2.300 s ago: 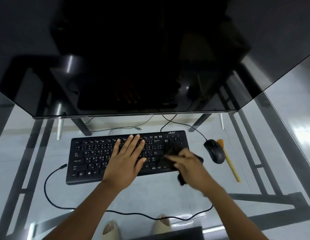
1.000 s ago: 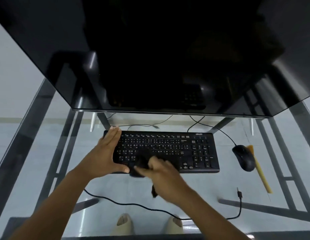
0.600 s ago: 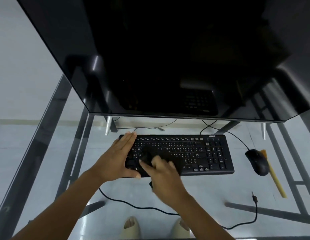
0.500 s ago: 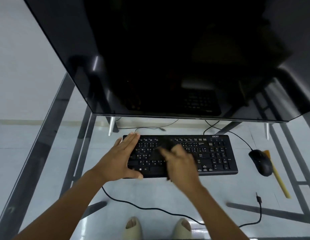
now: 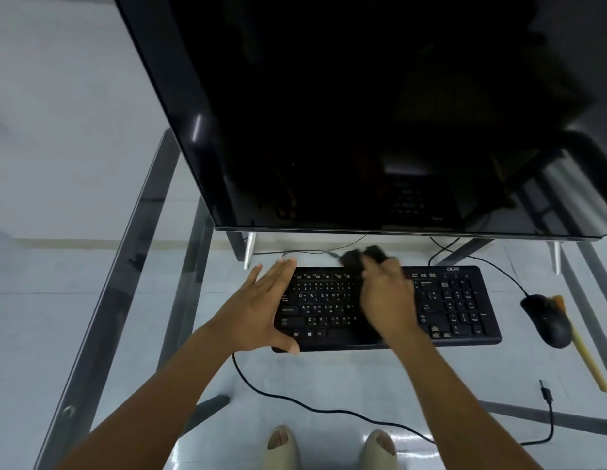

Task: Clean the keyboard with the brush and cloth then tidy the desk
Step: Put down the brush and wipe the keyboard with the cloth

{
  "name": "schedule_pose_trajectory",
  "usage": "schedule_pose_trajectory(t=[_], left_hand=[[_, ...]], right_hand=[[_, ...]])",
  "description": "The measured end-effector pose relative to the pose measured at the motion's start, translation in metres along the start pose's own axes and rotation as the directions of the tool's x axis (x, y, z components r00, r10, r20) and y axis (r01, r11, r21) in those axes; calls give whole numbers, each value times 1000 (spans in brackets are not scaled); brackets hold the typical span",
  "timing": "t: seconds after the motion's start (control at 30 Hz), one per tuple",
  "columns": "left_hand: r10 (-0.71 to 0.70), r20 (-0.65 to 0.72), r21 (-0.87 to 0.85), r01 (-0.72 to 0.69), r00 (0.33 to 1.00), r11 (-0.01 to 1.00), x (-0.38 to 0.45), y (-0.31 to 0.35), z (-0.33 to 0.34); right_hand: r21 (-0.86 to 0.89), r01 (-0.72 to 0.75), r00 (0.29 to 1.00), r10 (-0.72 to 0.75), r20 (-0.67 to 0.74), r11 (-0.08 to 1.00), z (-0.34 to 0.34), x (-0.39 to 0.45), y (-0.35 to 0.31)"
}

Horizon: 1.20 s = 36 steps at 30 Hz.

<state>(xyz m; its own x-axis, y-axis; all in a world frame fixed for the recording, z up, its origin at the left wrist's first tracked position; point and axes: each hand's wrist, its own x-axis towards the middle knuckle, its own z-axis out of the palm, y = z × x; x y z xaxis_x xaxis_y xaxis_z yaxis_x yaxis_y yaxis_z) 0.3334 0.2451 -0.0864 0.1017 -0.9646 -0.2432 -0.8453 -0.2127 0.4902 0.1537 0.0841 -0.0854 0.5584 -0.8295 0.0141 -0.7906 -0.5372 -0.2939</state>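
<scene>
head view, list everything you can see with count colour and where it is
keyboard: 1, black, desk centre
cloth: 1, black, at keyboard's far edge, in right hand
mouse: 1, black, right of keyboard
brush: 1, yellow-handled, beside mouse on its right
monitor: 1, black, behind keyboard
cable: 1, black, loose on the near desk
desk: 1, glass with grey frame
left hand: flat on keyboard's left end
right hand: grips cloth
feet: 2, beige sandals, seen through the glass

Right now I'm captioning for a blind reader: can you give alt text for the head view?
A right hand wipes a dark cloth along the far edge of a black keyboard while the left hand steadies its left end with flat fingers. The keyboard sits on a glass desk below a dark monitor, with a mouse and brush to the right.
</scene>
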Motion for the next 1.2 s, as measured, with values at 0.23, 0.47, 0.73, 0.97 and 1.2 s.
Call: schedule_pose_trajectory(t=[0.23,0.47,0.73,0.97,1.2], left_hand=[[59,-114,-33,-63,992,997,-5,-2,1],[65,-120,-3,-66,991,998,-7,-8,0],[37,23,71,-38,999,997,-1,-15,-6],[-23,82,127,12,996,992,-2,-8,-8],[-29,93,157,14,995,987,-1,-3,-9]], right_hand=[[136,343,911,-364,195,930,18,-43,-90],[106,-3,1000,3,5,994,21,-10,-54],[345,370,876,-448,181,862,24,-61,-44],[220,174,981,-149,-128,960,2,-76,30],[183,346,938,-341,-59,920,16,-108,13]])
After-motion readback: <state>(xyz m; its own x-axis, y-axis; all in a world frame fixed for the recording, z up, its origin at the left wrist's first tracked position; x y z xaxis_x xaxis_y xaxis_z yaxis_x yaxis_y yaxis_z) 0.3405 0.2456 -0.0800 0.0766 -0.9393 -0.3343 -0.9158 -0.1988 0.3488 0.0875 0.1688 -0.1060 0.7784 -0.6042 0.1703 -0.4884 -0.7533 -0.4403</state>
